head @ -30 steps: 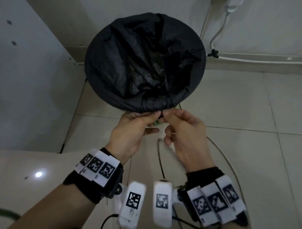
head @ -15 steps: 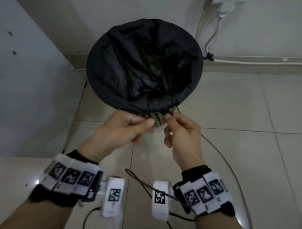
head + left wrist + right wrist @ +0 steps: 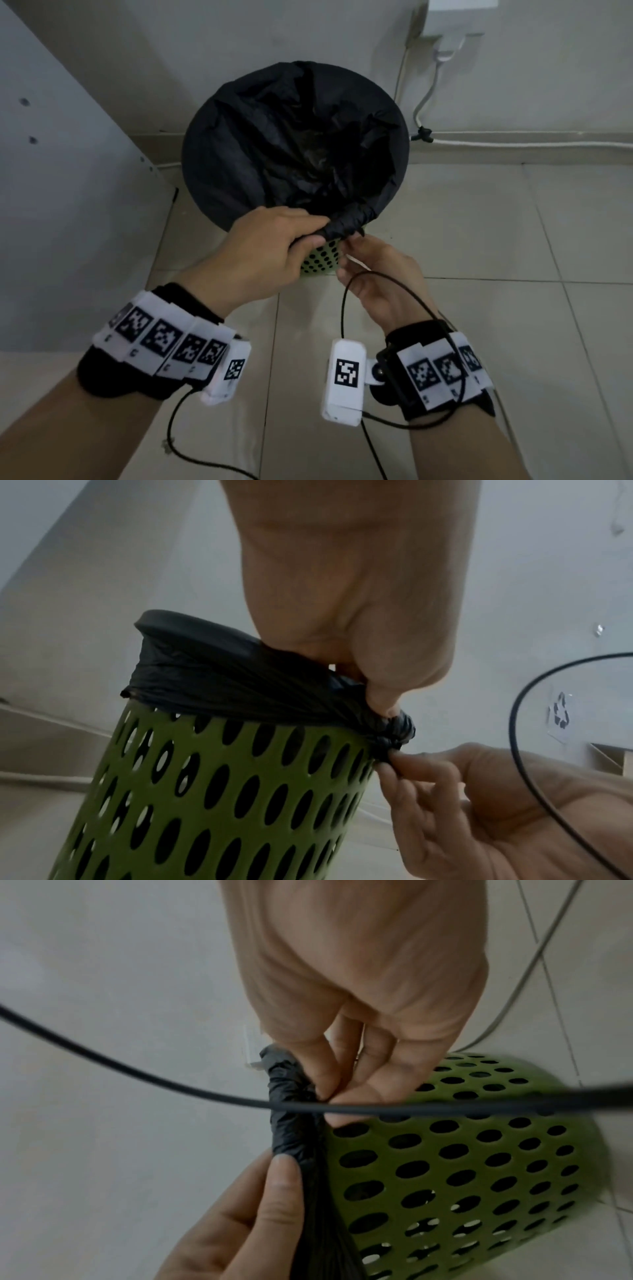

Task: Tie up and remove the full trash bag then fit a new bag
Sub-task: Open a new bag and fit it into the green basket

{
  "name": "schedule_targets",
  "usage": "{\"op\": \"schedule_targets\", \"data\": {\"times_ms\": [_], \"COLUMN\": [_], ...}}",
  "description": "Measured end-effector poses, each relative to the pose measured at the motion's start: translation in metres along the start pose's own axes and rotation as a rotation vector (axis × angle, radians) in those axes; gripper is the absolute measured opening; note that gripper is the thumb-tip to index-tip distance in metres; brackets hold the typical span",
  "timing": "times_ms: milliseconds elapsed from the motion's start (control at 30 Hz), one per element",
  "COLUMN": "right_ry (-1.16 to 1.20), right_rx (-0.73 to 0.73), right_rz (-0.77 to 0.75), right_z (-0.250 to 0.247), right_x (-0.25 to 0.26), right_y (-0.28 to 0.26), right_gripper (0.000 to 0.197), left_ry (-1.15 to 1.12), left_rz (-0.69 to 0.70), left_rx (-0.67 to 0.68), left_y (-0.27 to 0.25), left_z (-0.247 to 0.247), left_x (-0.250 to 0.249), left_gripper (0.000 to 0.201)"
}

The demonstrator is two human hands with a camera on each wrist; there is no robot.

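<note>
A black trash bag (image 3: 274, 137) lines a green perforated bin (image 3: 320, 265) standing on the tiled floor by the wall. At the near rim the bag's edge is bunched into a twisted roll (image 3: 349, 219). My left hand (image 3: 308, 236) grips this bunched edge from above; its thumb presses the bag (image 3: 222, 674) in the left wrist view. My right hand (image 3: 349, 243) pinches the twisted tip just below the rim, against the bin's wall (image 3: 462, 1150). The right wrist view shows its fingertips (image 3: 322, 1091) on the black twist (image 3: 291, 1123). What the bag holds is hidden.
A white cabinet panel (image 3: 68, 171) stands close on the left. A white cable (image 3: 513, 144) runs along the wall base from a plug (image 3: 445, 51) above. A black sensor cable (image 3: 342, 308) loops over my right wrist. Open tiled floor (image 3: 496, 240) lies to the right.
My left hand has moved up from beside the bin onto the bag's bunched near edge and gripped it. My right hand keeps pinching the twisted tip. The rim edge is now lifted.
</note>
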State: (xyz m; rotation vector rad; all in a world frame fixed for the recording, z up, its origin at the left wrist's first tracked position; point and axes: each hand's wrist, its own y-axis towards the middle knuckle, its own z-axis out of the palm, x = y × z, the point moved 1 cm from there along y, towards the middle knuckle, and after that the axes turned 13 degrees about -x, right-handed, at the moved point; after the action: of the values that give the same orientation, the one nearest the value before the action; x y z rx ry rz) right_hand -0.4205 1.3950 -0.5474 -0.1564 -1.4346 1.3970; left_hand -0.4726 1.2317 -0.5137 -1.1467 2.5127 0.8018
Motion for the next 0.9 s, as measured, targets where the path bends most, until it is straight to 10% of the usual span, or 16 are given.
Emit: {"op": "schedule_targets", "data": {"times_ms": [267,900], "right_ry": [0.042,0.315], "right_rx": [-0.068,0.178], "right_rz": [-0.186,0.061], "right_z": [0.009,0.025], "right_x": [0.006,-0.001], "right_y": [-0.009,-0.011], "right_gripper": [0.014,0.033], "left_ry": [-0.006,-0.002], "left_rz": [-0.008,0.017], "left_rx": [-0.006,-0.044], "left_y": [-0.002,0.001], "left_z": [0.003,0.004], "left_x": [0.003,-0.001], "left_gripper": [0.034,0.041]}}
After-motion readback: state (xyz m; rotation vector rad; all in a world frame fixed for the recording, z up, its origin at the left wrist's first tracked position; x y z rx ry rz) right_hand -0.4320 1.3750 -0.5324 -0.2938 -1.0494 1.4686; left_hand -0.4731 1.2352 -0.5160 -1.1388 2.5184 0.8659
